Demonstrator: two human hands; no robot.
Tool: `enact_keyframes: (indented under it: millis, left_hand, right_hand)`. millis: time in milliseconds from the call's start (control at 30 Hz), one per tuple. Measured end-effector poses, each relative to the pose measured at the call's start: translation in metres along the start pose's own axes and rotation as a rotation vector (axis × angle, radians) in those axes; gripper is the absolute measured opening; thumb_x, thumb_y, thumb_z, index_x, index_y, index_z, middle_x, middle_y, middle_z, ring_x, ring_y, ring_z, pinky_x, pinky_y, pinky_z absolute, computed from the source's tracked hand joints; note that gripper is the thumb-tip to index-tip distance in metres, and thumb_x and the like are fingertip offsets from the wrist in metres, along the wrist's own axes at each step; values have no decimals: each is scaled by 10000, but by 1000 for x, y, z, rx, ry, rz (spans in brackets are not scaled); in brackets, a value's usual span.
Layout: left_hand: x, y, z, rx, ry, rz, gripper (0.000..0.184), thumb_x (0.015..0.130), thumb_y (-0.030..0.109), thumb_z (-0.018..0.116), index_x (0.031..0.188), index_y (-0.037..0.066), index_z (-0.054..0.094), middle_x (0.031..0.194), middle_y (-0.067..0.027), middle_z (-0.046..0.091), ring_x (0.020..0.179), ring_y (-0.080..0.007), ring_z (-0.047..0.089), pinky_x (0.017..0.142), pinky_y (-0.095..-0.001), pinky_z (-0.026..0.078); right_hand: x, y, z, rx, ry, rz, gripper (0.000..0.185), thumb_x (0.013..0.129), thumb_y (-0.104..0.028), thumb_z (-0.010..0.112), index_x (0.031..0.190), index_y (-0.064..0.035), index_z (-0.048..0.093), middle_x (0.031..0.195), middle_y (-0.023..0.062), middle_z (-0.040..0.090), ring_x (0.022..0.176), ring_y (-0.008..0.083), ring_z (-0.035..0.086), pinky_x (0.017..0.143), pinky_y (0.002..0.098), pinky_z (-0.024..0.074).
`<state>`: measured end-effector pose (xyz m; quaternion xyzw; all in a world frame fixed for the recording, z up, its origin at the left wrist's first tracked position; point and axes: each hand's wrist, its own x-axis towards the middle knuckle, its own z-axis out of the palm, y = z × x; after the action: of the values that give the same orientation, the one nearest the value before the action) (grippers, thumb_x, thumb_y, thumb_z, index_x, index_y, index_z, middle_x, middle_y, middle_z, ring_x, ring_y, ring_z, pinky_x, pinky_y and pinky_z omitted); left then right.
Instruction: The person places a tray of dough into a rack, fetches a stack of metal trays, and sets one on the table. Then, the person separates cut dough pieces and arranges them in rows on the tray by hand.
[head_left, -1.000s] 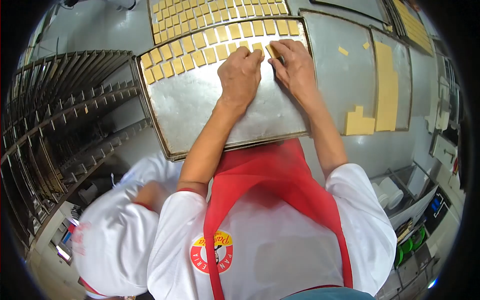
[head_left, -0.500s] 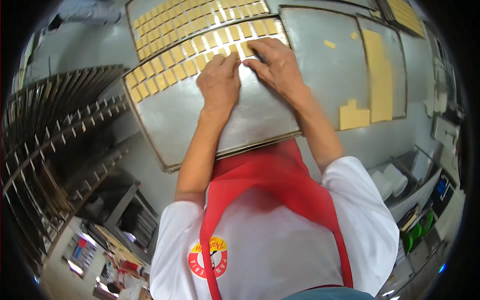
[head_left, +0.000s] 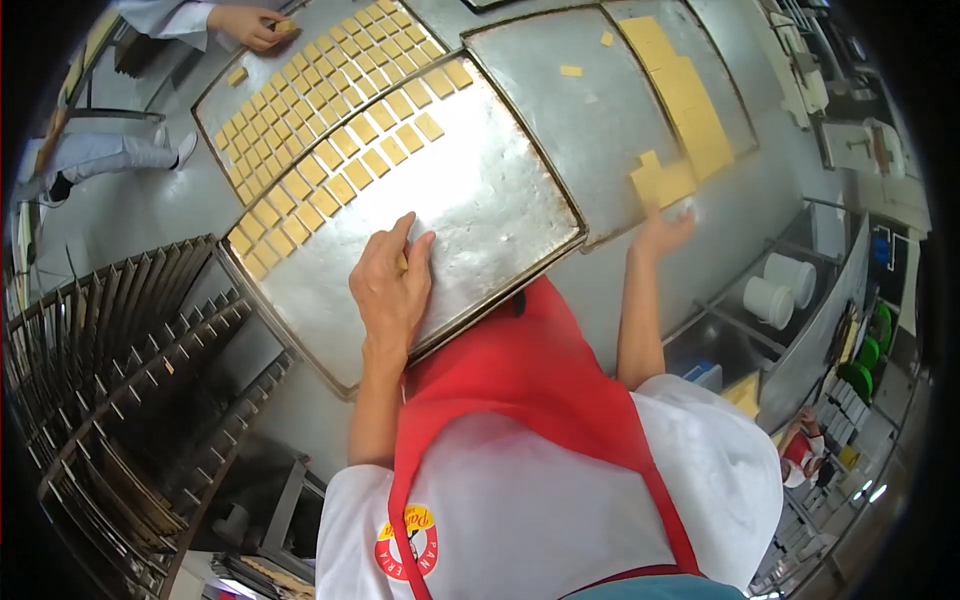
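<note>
My left hand [head_left: 390,285] is over the bare front part of a metal baking tray [head_left: 480,190]. Its fingers are curled, and a bit of a yellow dough piece [head_left: 402,263] shows between thumb and fingers. Two rows of small rectangular dough pieces [head_left: 345,142] lie on the tray beyond this hand. My right hand [head_left: 662,235], smeared by motion, is out to the right at the near edge of a cut dough block [head_left: 664,186]. Whether its fingers grip any dough is not clear.
Behind lies another tray with many dough rectangles [head_left: 290,95]. There, another person's hand [head_left: 250,26] holds a dough piece. A long dough slab [head_left: 690,105] and loose scraps [head_left: 571,71] lie to the right. A tray rack [head_left: 110,330] stands at left, white buckets [head_left: 768,300] at right.
My hands have parted from the dough rows. The left has drawn back toward me; the right has swung right to the dough block. The view has turned, and another person's hand has appeared.
</note>
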<state>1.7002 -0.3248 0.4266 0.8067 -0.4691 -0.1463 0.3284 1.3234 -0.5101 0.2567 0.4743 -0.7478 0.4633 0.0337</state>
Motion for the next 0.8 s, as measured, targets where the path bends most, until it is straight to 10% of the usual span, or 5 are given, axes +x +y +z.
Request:
enact_keyframes:
  millis: [33,100,200,800]
  left_hand:
    - [-4,-1,-3,-13,-3,-7,289,886,208,783,1135,63,759,763,-121,636,671,-301,627,650,-413,494]
    - [-12,-5,-8,-28,-7,-2,287,888,207,781,1134,61,760,767,-124,640,675,-303,630,655,-413,497]
    - [-19,-13,-10,-44,-14,17,280,889,203,779,1128,56,762,773,-129,644,682,-308,634,662,-412,501]
    - [-39,-15,-19,-142,-69,17,287,848,160,803,1107,41,766,795,-157,670,697,-309,663,675,-389,522]
  right_hand:
    - [-3,-7,-7,8,12,4,691,842,-190,832,1429,-2,519,1306,179,617,1214,315,571,1041,480,463]
    - [-11,-25,-28,267,-342,881,648,879,-153,806,1424,7,495,1312,174,611,1200,321,603,1016,501,501]
    - [-20,-17,-26,826,-553,1207,555,899,-100,771,1385,0,522,1307,161,620,1178,325,631,995,495,535]
    - [41,-35,-16,1040,-511,927,406,927,-86,686,1299,55,604,1235,165,692,1118,324,674,1023,461,529]
